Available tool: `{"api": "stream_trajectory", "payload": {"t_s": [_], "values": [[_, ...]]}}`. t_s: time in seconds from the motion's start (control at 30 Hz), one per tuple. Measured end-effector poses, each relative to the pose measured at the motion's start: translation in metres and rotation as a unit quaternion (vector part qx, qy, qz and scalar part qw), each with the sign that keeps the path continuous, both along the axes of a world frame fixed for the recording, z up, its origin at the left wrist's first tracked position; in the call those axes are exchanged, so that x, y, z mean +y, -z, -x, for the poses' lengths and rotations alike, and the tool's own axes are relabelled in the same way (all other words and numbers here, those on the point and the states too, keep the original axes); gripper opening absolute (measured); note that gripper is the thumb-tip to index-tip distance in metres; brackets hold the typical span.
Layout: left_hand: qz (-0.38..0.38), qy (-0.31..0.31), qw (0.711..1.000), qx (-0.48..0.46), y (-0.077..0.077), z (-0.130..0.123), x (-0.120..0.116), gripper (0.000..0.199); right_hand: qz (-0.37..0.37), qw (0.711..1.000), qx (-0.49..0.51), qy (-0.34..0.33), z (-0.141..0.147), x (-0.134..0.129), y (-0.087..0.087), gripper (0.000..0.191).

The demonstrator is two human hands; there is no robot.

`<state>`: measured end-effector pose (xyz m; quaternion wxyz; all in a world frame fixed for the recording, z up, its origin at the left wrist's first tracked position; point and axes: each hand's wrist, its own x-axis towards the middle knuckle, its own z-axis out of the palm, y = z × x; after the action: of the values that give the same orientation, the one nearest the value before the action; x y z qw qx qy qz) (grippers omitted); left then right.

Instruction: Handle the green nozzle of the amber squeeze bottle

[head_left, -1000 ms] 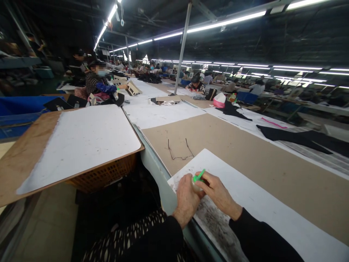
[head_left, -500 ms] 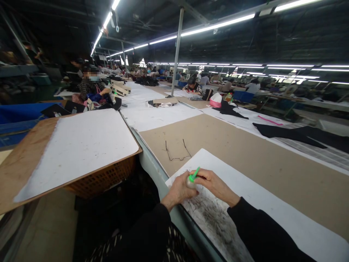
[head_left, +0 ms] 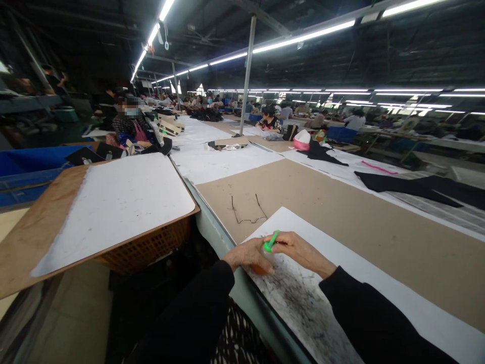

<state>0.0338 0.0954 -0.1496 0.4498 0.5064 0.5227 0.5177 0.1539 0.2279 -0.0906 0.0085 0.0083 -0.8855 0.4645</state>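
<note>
My left hand (head_left: 248, 254) is wrapped round a small translucent bottle (head_left: 260, 269) with orange contents showing low down. A green cap with an upright stick-like top (head_left: 270, 243) sits at the bottle's mouth. The fingers of my right hand (head_left: 301, 253) are closed on this green cap. Both hands are above a white sheet (head_left: 290, 225) with dark smears, near the table's edge. The bottle's far side and part of its body are hidden by my fingers.
Eyeglasses (head_left: 248, 220) lie on brown board (head_left: 326, 202) beyond my hands. To the left stands a paper-covered board (head_left: 136, 192) over an orange basket (head_left: 147, 247), across a gap. Black fabric pieces (head_left: 409, 187) lie at right. A metal post (head_left: 248, 76) rises mid-table; co-workers sit farther off.
The bottle has become more upright and its orange contents now show below my left hand. My right hand stays at the green cap. The view has shifted slightly.
</note>
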Motion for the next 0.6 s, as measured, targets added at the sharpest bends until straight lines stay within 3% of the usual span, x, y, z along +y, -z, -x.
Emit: {"api": "stream_trajectory", "payload": {"t_s": [0.07, 0.23, 0.47, 0.6], "values": [[0.006, 0.008, 1.000, -0.002, -0.002, 0.000, 0.001, 0.049, 0.002, 1.000, 0.001, 0.000, -0.001, 0.000, -0.002, 0.017], [0.016, 0.016, 1.000, 0.004, 0.000, 0.001, 0.006, 0.068, 0.008, 1.000, 0.000, 0.004, -0.004, 0.001, -0.001, 0.019], [0.048, 0.020, 0.999, 0.015, 0.005, 0.004, 0.011, 0.051, 0.018, 1.000, -0.013, -0.010, -0.005, 0.003, -0.002, 0.020], [0.052, 0.005, 0.999, -0.001, 0.004, 0.006, 0.011, 0.058, 0.029, 0.999, -0.017, -0.018, 0.000, 0.010, 0.004, 0.021]]}}
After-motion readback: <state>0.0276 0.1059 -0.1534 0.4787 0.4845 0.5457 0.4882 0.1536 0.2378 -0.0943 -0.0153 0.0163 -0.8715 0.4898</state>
